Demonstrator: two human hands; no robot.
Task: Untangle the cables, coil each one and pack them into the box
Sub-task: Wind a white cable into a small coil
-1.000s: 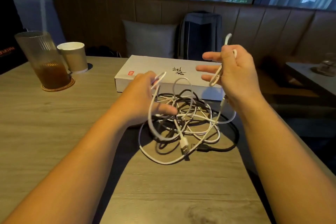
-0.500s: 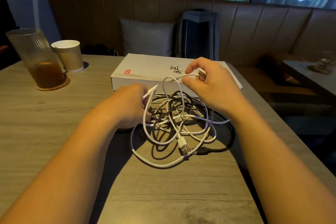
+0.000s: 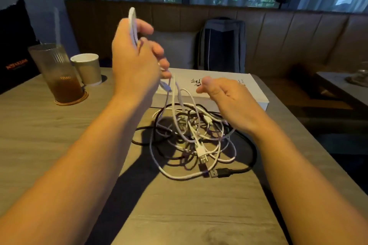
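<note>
A tangle of white and black cables [image 3: 195,139] lies on the wooden table [image 3: 189,215]. My left hand [image 3: 135,59] is raised above the table, shut on a folded loop of white cable [image 3: 132,24] whose strands hang down into the pile. Lower and to the right, my right hand [image 3: 227,99] hovers over the pile with fingers loosely curled; I see no cable in it. A flat white box [image 3: 253,93], lid closed, lies just behind the tangle. A black USB plug [image 3: 221,173] sticks out at the front of the pile.
A ribbed glass of brown drink [image 3: 59,77] on a coaster and a paper cup [image 3: 87,68] stand at the left. Behind the table runs a padded bench with a cushion [image 3: 179,49] and a dark backpack [image 3: 222,45]. The table's right edge falls off near my right forearm.
My left hand has risen from the pile, lifting a loop of white cable. My right hand has let go of the strand it pinched and dropped to the right.
</note>
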